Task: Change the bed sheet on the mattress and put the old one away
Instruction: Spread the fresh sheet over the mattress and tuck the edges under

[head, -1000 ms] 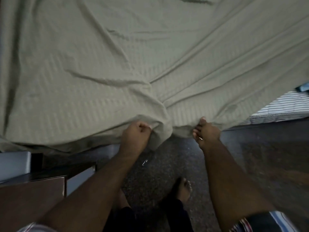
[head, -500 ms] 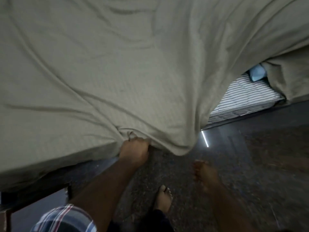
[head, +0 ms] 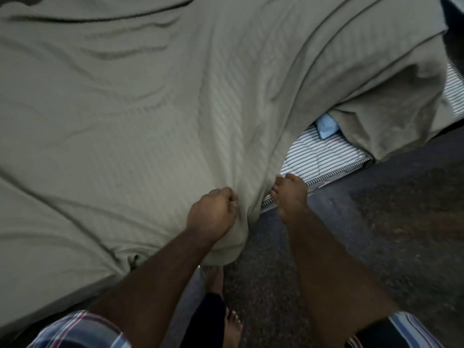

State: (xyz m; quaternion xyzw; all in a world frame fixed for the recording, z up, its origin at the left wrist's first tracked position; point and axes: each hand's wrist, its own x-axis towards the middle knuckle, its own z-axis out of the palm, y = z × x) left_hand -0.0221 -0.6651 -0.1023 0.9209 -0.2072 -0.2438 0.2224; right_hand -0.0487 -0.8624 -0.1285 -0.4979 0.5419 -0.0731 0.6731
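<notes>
sheet [head: 150, 121] over striped mattress [head: 324, 156] | dark speckled floor [head: 376, 234] rt

The sheet [head: 150, 126] is pale sage green with a faint woven stripe. The mattress [head: 324, 159] is white with thin dark stripes. A cloth [head: 326, 125] on it is light blue. The floor [head: 376, 222] is dark speckled brown-grey. The sleeves [head: 82, 332] are plaid in blue, white and red.

I saw a striped mattress [head: 324, 156] with a rumpled olive-grey sheet [head: 150, 121] draped over most of it, a pale blue item [head: 326, 125] lying on its bare strip beside dark floor [head: 389, 234].
</notes>
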